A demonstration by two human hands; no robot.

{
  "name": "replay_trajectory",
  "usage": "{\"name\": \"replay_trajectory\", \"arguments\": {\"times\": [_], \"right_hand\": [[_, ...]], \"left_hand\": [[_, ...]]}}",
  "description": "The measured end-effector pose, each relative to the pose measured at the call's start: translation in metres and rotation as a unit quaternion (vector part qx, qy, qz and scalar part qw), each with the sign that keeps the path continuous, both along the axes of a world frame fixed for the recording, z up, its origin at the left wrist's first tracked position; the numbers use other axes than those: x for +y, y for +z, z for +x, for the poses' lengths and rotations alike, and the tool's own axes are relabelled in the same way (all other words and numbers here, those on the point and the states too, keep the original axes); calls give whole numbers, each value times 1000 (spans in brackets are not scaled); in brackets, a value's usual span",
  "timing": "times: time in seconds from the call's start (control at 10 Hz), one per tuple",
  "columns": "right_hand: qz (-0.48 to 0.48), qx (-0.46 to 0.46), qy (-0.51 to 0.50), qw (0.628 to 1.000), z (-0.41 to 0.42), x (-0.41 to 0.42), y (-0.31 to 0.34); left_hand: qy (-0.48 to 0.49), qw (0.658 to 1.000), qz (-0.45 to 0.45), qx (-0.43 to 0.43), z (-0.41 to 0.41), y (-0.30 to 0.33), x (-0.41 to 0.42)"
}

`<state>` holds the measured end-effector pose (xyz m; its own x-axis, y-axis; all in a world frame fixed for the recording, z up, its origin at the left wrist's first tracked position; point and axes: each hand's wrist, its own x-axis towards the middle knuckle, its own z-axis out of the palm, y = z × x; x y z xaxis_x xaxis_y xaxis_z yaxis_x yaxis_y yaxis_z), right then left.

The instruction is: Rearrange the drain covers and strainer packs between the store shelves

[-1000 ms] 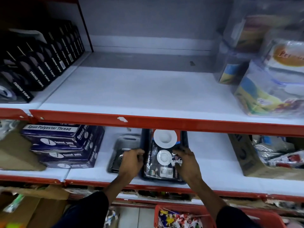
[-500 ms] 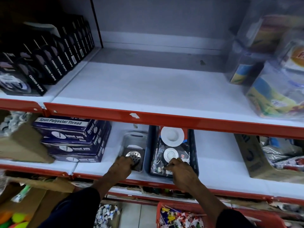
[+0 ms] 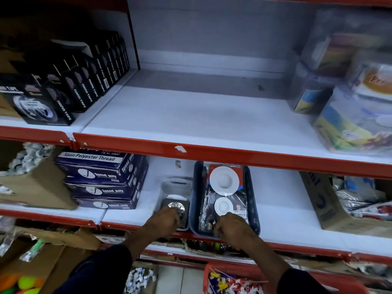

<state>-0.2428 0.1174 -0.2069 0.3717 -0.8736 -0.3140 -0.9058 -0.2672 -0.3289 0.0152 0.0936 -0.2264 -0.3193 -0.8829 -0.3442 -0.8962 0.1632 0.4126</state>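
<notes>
Head view, downward, seemingly near shelves [image 3: 212, 151]

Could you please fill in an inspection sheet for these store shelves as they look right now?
Surface: upper shelf bare across its middle; lower shelf holds the job's goods.
Job's things: blue tray holds strainer packs; steel drain cover pack lies beside the tray's left wall.
Clutter: thread boxes, nano tape boxes, cardboard box, wrapped containers.
Hands: left hand on the drain cover pack; right hand at the tray's front, grip unclear.
Cables: nothing seen.
Surroundings: red basket below.
</notes>
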Motion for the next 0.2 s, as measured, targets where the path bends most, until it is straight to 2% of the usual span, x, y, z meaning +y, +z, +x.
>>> {"name": "replay_trajectory", "arguments": {"times": [0.1, 0.2], "right_hand": [[9, 17, 11, 1000, 1, 6, 8], [-29, 13, -4, 999, -1, 6, 23]], "left_hand": [[-21, 1000, -4, -12, -1, 11, 8], [-35, 997, -57, -43, -8, 33, 9]]}}
